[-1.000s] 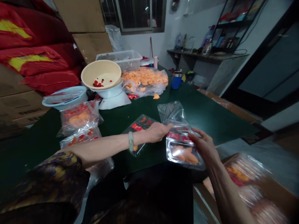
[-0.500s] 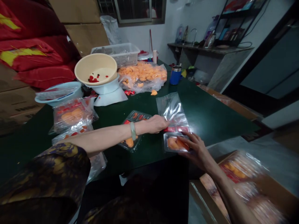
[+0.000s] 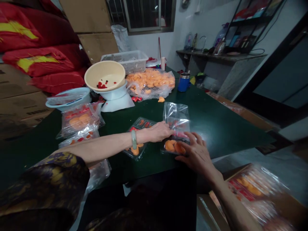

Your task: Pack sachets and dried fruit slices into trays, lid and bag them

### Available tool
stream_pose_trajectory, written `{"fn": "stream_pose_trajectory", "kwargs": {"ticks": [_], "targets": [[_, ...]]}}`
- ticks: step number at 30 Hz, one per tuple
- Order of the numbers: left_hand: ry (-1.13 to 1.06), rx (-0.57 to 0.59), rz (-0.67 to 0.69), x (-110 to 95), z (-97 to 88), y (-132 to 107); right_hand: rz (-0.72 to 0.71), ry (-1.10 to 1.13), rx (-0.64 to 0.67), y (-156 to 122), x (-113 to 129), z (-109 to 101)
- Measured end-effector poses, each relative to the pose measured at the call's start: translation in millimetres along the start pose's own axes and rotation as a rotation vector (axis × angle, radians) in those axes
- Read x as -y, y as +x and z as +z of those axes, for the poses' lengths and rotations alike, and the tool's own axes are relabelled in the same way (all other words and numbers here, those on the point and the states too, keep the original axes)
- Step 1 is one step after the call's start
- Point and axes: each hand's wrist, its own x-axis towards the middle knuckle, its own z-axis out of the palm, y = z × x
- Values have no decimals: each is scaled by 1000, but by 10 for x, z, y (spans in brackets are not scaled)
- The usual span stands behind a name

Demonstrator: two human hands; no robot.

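Observation:
A clear plastic tray (image 3: 175, 146) of orange pieces lies on the green table, with a clear plastic bag (image 3: 176, 112) stretching away from its far side. My left hand (image 3: 160, 131), wearing a pale green bangle on the wrist, is closed in a pinch at the bag's left edge. Around the tray's right end, my right hand (image 3: 196, 150) has its thumb at the front and its fingers over the far side. Under my left forearm is a second plastic tray (image 3: 138, 152), with orange and red pieces; the arm hides its middle.
Filled bags (image 3: 80, 120) lie at left beside a blue basin (image 3: 69, 99). Behind are a cream bowl (image 3: 106, 75) on a white stand, a large bag of orange pieces (image 3: 151, 80) and a blue cup (image 3: 184, 82). Packed bags fill a cardboard box (image 3: 284, 199) at lower right.
The bag's far end has drawn nearer and bunched up. My right hand has shifted left along the tray, and my left hand has moved slightly left. The camera view has tilted a little.

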Motion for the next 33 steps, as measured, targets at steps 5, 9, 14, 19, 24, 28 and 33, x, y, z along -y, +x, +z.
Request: {"fn": "stream_pose_trajectory", "kwargs": {"ticks": [5,9,14,19,24,28,33], "targets": [[-32,-30,52,-69,-7,81,90,201,-88,367,-152,317],[17,-47,-28,-35,-21,39,182,180,-140,530,-72,400],[29,-54,-171,16,52,-58,116,160,-146,403,14,320],[-55,-83,-80,-26,172,-6,72,143,-39,218,-26,219],[5,-90,-27,-136,86,58,232,27,-91,260,48,167],[111,-57,-24,-304,-47,101,408,-24,11,450,77,165],[74,-37,-15,-396,-34,133,474,-73,237,659,113,230]]}}
